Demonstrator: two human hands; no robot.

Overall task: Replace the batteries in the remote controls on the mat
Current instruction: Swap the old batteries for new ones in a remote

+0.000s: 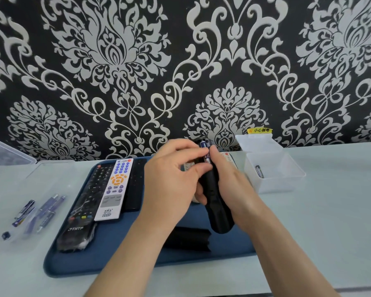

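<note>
Step in hand: seating or freeing a battery (pixel 206 155) in the open bay of the black remote (pixel 214 202), judged from the grip; which of the two cannot be told.
Remote: held above the mat (pixel 150 262), back side up, bay end tilted toward the desk's far edge.
Left hand (pixel 171 181): thumb and fingers (pixel 198 168) curl over the bay and pinch the battery along its length.
Right hand (pixel 234 185): wrapped round the remote's body, thumb tip (pixel 212 150) pressed on the battery's far end.
Cover (pixel 189 239): lies loose on the mat, near its front edge, below the remote.
Other remotes: a black one (pixel 88 200), a white one (pixel 115 189) and a dark slim one (pixel 135 185) lie side by side on the mat's left half; a pale one (pixel 228 158) shows partly behind the hands.
Spare batteries (pixel 41 211): in a clear tray (pixel 51 168) near the desk's left edge.
Box (pixel 274 174): clear, toward the desk's far right, one battery (pixel 259 171) inside.
Technique: check polarity marks in the bay; press the spring end first, then lower the other end flat.
Grip advice: keep the right hand firm so the remote does not twist; push along the battery's axis, not sideways.
Risk: a battery under spring load may pop out and roll off the mat.
Next need: both cells flush before the cover slides on.
</note>
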